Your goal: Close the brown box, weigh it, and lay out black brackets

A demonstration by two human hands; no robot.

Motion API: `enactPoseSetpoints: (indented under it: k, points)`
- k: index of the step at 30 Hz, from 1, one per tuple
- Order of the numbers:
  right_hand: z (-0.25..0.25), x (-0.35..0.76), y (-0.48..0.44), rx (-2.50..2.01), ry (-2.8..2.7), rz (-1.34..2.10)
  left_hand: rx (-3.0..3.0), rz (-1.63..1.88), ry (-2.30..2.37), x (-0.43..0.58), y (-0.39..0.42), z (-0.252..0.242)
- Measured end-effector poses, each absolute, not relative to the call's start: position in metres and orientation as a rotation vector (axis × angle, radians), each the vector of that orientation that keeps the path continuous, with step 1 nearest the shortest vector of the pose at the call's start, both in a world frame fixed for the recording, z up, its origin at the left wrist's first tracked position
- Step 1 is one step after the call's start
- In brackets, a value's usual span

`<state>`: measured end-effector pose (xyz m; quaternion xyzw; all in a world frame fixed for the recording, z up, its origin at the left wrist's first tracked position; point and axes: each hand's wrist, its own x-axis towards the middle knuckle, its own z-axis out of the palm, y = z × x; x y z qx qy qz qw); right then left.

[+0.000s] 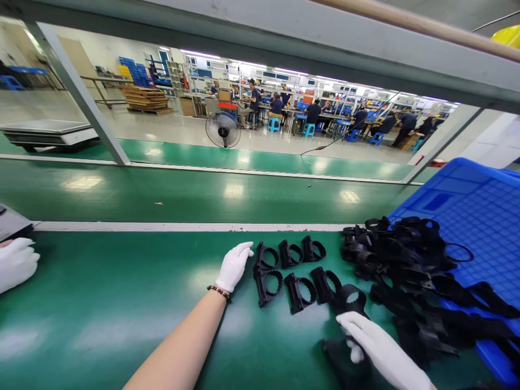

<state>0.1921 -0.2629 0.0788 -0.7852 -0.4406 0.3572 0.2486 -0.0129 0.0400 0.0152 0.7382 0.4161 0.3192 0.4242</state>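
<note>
The black ring clamps (290, 271) are lying in two short rows on the green belt (122, 314), just beside the left hand (233, 265); its fingers are straight and together, tips touching the nearest clamp, gripping nothing. The right hand (377, 346) is resting on one dark part (345, 363), fingers loosely curled over it; I cannot tell if it is really clamped.

Risk, imo: the loose pile (414, 271) is spilling off the blue tray (479, 206) just beyond the right fingers, so straps are likely catching each other & dragging the rows crooked. Left of the left fingers the belt is giving much room; another person's gloved hand (16, 262) is well apart, at the far left edge.
</note>
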Motion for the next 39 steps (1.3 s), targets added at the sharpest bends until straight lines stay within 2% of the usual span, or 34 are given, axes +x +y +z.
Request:
enactPoseSetpoints:
  k: [2,7,10,16,21,26,33,39]
  points:
    - [0.069,0.192,-0.255,-2.190,-1.190,0.956,1.851,0.802,1.036,-0.013,0.040,0.015]
    - [0.046,0.208,-0.262,-2.463,-1.415,0.632,1.854,0.802,1.037,-0.011,0.039,0.016]
    - [0.039,0.205,-0.265,-2.638,-1.371,0.593,1.845,0.790,1.041,-0.011,0.039,0.016]
    - [0.054,0.172,-0.254,-2.546,-1.468,0.556,1.842,0.787,1.036,-0.011,0.039,0.016]
    - [0.082,0.196,-0.247,-2.520,-1.494,-0.032,1.859,0.781,1.034,-0.011,0.038,0.017]
    - [0.071,0.220,-0.253,-2.660,-1.607,0.115,1.870,0.775,1.032,-0.011,0.039,0.017]
    - [0.043,0.243,-0.324,-2.596,-1.772,0.317,1.879,0.750,1.031,-0.011,0.039,0.015]
    - [0.036,0.234,-0.315,-2.799,-1.844,0.074,1.889,0.731,1.029,-0.012,0.038,0.017]
